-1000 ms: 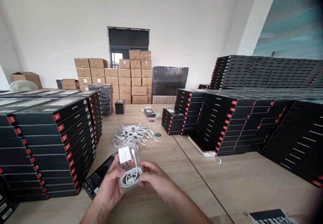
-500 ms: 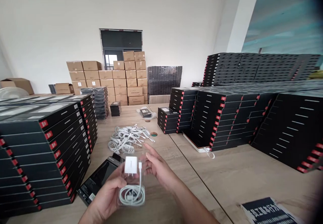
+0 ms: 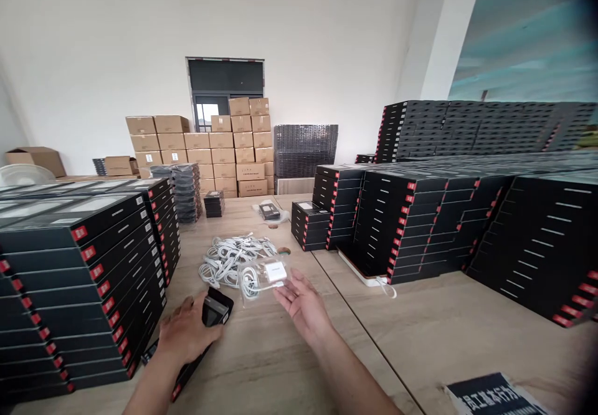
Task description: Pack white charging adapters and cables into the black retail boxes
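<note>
A clear plastic tray (image 3: 246,298) holds a white charger block (image 3: 275,271) and a coiled white cable (image 3: 251,281). My right hand (image 3: 303,306) has it by the right end, fingers curled against the edge. My left hand (image 3: 187,331) is wrapped over a slim black box (image 3: 215,309), thumb on the near side and fingers on the far side. The box is tilted, and one end has an unfolded flap; my palm covers much of it. Just beyond the tray lies a pile of white cables (image 3: 224,254).
Tall stacks of black boxes with red labels rise at the left (image 3: 126,290) and right (image 3: 374,228). A white-edged tray-like item (image 3: 357,268) lies beside the right stack. A printed sheet (image 3: 495,396) is at the lower right. Brown cartons (image 3: 224,156) stand at the back.
The charger tray has passed from my left hand to my right, turned sideways and moved away toward the cables. My left hand has moved left and grasped the black box, which is now tilted.
</note>
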`<action>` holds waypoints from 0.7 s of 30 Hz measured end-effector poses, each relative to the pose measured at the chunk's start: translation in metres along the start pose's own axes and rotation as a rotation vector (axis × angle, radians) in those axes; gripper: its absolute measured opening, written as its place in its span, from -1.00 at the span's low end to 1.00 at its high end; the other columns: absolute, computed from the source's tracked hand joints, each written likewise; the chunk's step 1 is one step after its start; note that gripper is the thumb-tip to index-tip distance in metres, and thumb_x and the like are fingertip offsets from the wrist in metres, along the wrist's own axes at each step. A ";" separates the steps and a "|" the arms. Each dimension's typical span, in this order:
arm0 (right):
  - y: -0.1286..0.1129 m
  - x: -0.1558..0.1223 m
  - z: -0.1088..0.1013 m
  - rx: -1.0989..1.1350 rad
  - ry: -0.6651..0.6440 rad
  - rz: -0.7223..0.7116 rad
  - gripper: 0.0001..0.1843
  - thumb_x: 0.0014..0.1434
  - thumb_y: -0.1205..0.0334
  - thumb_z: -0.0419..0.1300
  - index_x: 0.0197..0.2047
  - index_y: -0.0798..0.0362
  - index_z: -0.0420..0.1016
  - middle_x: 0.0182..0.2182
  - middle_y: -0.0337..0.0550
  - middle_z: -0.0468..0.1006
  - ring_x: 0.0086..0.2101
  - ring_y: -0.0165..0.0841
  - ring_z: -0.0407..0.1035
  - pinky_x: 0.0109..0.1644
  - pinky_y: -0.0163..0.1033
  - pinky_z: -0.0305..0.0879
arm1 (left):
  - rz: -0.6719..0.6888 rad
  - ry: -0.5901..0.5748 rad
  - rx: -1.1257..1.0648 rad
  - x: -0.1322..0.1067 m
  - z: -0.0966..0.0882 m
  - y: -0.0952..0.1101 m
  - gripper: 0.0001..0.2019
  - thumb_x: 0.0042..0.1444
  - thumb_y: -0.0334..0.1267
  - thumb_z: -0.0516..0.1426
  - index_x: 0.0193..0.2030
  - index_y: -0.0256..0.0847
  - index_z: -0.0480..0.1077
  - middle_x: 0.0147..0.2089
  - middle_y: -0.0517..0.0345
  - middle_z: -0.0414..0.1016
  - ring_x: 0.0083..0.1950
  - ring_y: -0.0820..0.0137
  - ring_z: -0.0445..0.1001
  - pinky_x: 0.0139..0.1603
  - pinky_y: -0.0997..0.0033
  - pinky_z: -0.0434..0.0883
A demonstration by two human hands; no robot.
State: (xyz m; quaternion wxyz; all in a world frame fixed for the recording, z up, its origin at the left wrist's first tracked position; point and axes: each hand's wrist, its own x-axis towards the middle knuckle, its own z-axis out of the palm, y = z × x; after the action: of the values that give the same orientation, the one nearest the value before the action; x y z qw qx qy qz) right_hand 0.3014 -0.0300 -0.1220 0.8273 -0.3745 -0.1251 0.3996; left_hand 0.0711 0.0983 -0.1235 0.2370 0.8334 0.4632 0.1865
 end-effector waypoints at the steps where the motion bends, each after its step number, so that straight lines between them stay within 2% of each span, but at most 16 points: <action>1: 0.002 -0.002 0.002 0.025 -0.013 0.002 -0.60 -0.01 0.23 0.38 -0.09 -0.08 0.41 -0.37 -0.27 0.59 -0.34 -0.34 0.53 -0.03 -0.06 0.49 | 0.002 -0.026 0.020 -0.002 0.001 0.001 -0.26 -0.19 -0.04 0.22 0.23 -0.11 0.27 0.18 -0.26 0.36 0.21 -0.25 0.28 0.16 -0.21 0.08; 4: 0.006 -0.007 0.009 0.071 -0.073 -0.001 -0.48 -0.02 0.23 0.39 0.03 -0.10 0.40 -0.34 -0.28 0.59 -0.32 -0.32 0.53 0.02 -0.01 0.46 | 0.059 -0.041 0.095 -0.009 0.000 0.008 -0.22 -0.25 -0.19 0.21 0.25 0.00 0.27 0.13 -0.13 0.38 0.15 -0.14 0.34 0.11 -0.08 0.16; 9: 0.005 -0.014 0.017 0.053 -0.148 -0.048 -0.41 0.02 0.15 0.36 0.14 -0.16 0.38 -0.31 -0.28 0.59 -0.26 -0.32 0.52 0.10 -0.01 0.39 | 0.259 0.026 0.060 -0.022 -0.005 0.021 -0.19 -0.34 -0.33 0.19 0.22 0.06 0.34 0.07 -0.05 0.36 0.16 -0.13 0.27 0.26 -0.11 -0.06; 12: 0.000 -0.017 0.019 0.084 -0.169 -0.064 -0.40 0.03 0.16 0.36 0.16 -0.18 0.37 -0.30 -0.29 0.59 -0.23 -0.33 0.52 0.14 0.00 0.36 | 0.334 0.093 -0.013 -0.029 -0.005 0.028 -0.17 -0.32 -0.38 0.17 0.24 0.09 0.31 0.12 -0.02 0.32 0.18 -0.11 0.22 0.30 -0.08 -0.13; 16: -0.005 -0.020 0.022 0.141 -0.169 -0.062 -0.40 0.04 0.21 0.35 0.17 -0.15 0.36 -0.28 -0.27 0.61 -0.19 -0.32 0.51 0.18 0.01 0.33 | 0.387 0.156 -0.036 -0.035 -0.005 0.033 -0.17 -0.23 -0.37 0.17 0.31 0.03 0.22 0.20 -0.06 0.26 0.19 -0.06 0.20 0.30 -0.01 -0.06; 19: -0.006 -0.019 0.022 0.157 -0.156 -0.069 -0.41 0.05 0.24 0.34 0.16 -0.15 0.36 -0.26 -0.26 0.61 -0.19 -0.32 0.51 0.18 -0.01 0.34 | 0.406 0.115 -0.014 -0.037 -0.005 0.031 -0.23 -0.23 -0.40 0.14 0.25 0.02 0.30 0.23 -0.08 0.26 0.21 -0.07 0.19 0.28 -0.02 -0.05; 21: -0.005 -0.018 0.020 0.158 -0.141 -0.061 -0.41 0.04 0.24 0.35 0.15 -0.15 0.37 -0.27 -0.27 0.61 -0.21 -0.34 0.52 0.16 -0.04 0.36 | 0.412 0.050 -0.017 -0.037 -0.003 0.028 -0.23 -0.31 -0.44 0.13 0.18 0.03 0.39 0.20 -0.07 0.29 0.23 -0.10 0.17 0.28 -0.03 -0.07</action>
State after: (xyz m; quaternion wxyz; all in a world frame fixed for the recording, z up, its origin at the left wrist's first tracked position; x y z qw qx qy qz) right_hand 0.2827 -0.0351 -0.1028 0.8552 -0.2751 -0.1622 0.4082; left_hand 0.0695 0.0541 -0.1084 0.1892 0.9036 0.2870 0.2555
